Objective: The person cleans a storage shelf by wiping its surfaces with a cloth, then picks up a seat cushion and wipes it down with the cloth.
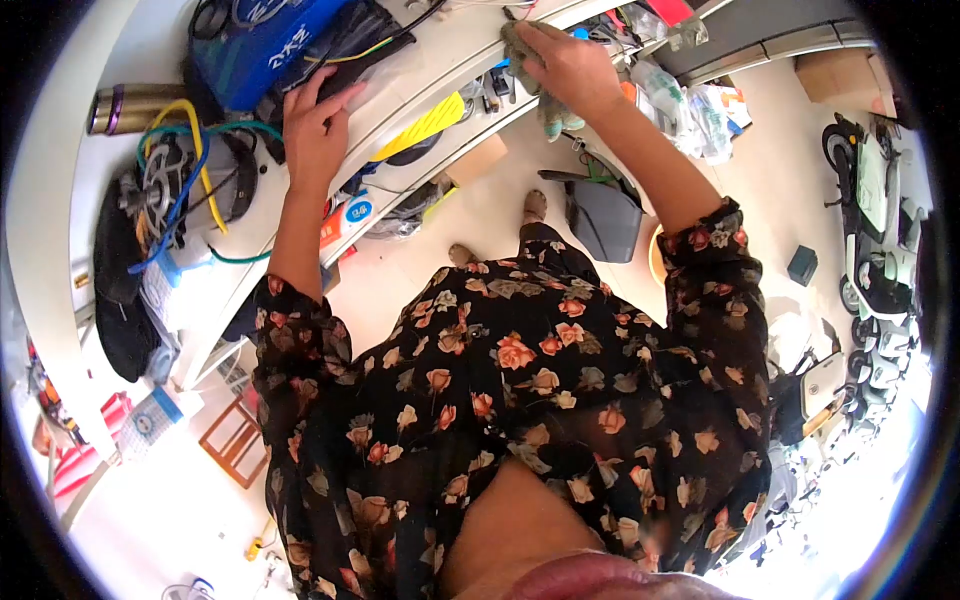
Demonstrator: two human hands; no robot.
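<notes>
My right hand [575,68] is closed over a grey-green cloth [552,112] at the front edge of the upper shelf [440,75]. Part of the cloth hangs below that edge. To the left, my left hand [317,125] has its fingers apart, close to a black plastic-wrapped item [365,42] and some clear plastic film. I cannot tell whether the fingertips press on the wrapping. Behind it stands a blue bag [265,50] with white lettering. A metal flask [135,108] lies left of the bag.
Coloured cables [205,165] loop over a metal motor-like part [165,190] at the left. Yellow material [425,125] and small parts fill the lower shelf. A grey bin [603,220] stands on the floor beyond my feet. Scooters [880,230] line the right side.
</notes>
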